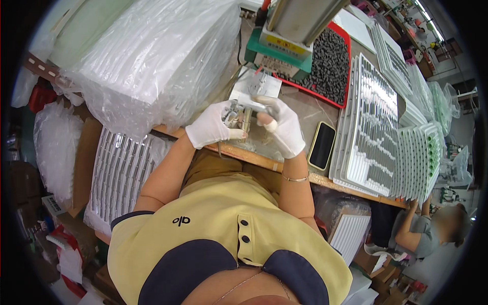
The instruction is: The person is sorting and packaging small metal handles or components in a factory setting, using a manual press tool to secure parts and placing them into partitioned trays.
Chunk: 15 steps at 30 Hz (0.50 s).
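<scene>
Centrally, gloved left hand point(209, 124) gripping a silvery part point(233, 116), gloved right hand point(287, 129) curled beside it, hold unclear, red tray point(349, 57) upper right, black pieces point(328, 63) inside.

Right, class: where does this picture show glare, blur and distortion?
Head view: glare whitens the plastic wrap and glints off the silver tubes; head view: the right hand looks slightly blurred; head view: the co-worker appears tipped sideways near the dark, curved rim.

Right hand point(287, 131), fingers blurred here; silvery metal parts point(247, 121) half hidden around them; press column point(307, 20) cut off, far edge; far-right black pieces point(329, 63) too small to tell
</scene>
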Each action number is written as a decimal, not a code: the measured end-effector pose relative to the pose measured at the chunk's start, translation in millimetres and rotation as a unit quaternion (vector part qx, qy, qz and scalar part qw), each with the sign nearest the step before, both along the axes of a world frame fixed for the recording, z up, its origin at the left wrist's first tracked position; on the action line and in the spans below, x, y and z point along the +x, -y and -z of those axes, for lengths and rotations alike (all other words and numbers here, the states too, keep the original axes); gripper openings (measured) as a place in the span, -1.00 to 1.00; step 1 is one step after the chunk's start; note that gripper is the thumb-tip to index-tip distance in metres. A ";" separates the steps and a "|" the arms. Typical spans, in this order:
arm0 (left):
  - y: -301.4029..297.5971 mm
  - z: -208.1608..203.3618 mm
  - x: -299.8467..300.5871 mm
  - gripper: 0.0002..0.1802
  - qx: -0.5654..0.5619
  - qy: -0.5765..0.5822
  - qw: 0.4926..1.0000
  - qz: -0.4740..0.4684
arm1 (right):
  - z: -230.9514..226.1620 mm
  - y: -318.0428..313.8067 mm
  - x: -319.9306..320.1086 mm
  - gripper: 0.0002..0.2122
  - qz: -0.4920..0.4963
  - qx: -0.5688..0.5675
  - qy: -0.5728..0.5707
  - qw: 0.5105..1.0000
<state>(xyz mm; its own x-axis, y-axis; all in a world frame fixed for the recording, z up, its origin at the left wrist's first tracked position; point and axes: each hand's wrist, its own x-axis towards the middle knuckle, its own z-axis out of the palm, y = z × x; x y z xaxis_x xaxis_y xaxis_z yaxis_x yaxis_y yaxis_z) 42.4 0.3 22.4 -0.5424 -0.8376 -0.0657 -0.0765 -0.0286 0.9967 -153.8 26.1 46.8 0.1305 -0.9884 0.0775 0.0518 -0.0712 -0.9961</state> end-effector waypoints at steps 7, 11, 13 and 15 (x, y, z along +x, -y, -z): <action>-13.5 7.6 -4.3 -0.51 0.028 0.048 0.998 -0.004 | 5.6 -14.8 3.6 -0.87 0.022 0.074 -0.107 0.991; -24.5 5.6 -5.1 -0.56 0.011 0.012 0.999 -0.028 | 21.9 -20.3 10.3 -0.85 0.072 0.010 -0.200 0.977; -29.1 4.0 -1.6 -0.57 -0.033 0.072 0.996 -0.036 | 22.5 -23.9 16.9 -0.79 0.100 0.011 -0.206 0.973; -34.0 11.6 3.7 -0.58 -0.036 0.065 0.996 -0.043 | 16.9 -29.6 25.1 -0.78 0.100 0.003 -0.238 0.966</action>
